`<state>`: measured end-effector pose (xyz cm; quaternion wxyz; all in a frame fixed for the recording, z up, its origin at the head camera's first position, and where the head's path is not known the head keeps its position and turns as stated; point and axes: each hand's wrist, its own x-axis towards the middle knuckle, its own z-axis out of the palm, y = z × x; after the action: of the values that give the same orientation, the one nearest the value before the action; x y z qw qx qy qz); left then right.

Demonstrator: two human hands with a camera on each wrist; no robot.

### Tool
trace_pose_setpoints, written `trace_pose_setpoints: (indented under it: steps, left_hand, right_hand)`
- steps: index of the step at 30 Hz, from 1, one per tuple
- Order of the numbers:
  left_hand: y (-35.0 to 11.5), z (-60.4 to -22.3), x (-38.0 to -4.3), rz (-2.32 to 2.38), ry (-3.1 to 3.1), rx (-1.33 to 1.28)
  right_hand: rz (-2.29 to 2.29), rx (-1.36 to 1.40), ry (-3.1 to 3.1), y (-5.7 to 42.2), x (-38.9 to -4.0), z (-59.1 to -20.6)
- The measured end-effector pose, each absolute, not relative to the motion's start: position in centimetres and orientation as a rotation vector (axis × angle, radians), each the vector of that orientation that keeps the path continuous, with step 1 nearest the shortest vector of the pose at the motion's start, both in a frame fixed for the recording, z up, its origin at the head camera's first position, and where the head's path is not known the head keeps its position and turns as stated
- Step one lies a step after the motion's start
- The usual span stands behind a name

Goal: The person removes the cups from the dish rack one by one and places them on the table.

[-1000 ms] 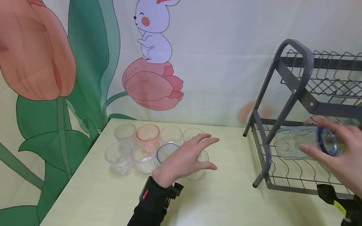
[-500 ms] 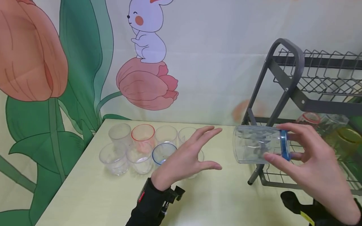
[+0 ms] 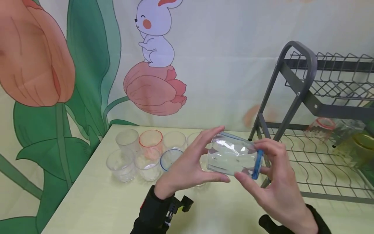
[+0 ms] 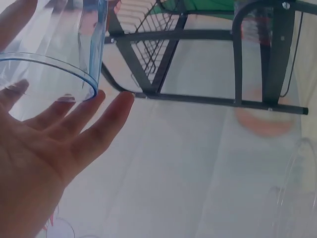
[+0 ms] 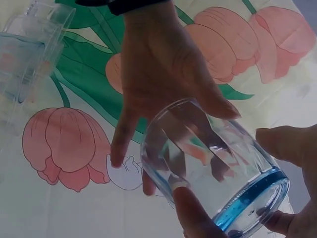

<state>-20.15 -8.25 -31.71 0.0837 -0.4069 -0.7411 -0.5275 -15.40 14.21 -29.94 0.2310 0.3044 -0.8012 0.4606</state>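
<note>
In the head view, a clear drinking glass (image 3: 230, 156) with a blue rim lies sideways in the air above the table. My right hand (image 3: 277, 185) grips it at the blue-rimmed end, thumb on the near side and fingers on the far side. Around the opposite end is my left hand (image 3: 188, 161), its fingers extended and spread from the thumb. The left wrist view has the left fingers (image 4: 89, 134) close against that end of the glass; whether they bear on it is hard to tell. Through the faceted glass wall (image 5: 198, 153), the right wrist view shows part of the left hand.
Several clear glasses stand in two rows on the table (image 3: 96, 201), among them a red-rimmed glass (image 3: 150, 141) and a blue-rimmed glass (image 3: 168, 161). At right is a two-tier dark metal rack (image 3: 309, 87); its lower shelf holds a red-rimmed glass (image 3: 321, 126) and a yellowish glass (image 3: 357, 146).
My right hand has taken the blue-rimmed glass off the rack's lower shelf and brought it left to my left hand. The left hand has stayed about where it was.
</note>
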Motion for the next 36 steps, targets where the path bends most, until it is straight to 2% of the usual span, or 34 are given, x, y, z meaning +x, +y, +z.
trace_pose_setpoints:
  steps: [5, 21, 30, 36]
  left_hand:
    - [-9.1, -31.6, -20.3, -1.557, -2.207, -1.188]
    - [-8.8, -31.7, -20.4, -1.558, -2.197, -1.146]
    - [-9.6, -33.3, -20.1, -1.539, -2.282, -1.106]
    - [-11.9, -34.1, -19.3, -1.436, -2.430, -1.019]
  right_hand:
    - [1.258, 0.891, -2.147, 13.2, -15.9, -31.0]
    - [1.185, 0.920, -2.178, 14.2, -16.9, -31.3]
    - [0.845, 1.005, -2.421, 16.6, -17.4, -31.9]
    - [0.616, 0.937, -2.507, 19.7, -17.7, -31.1]
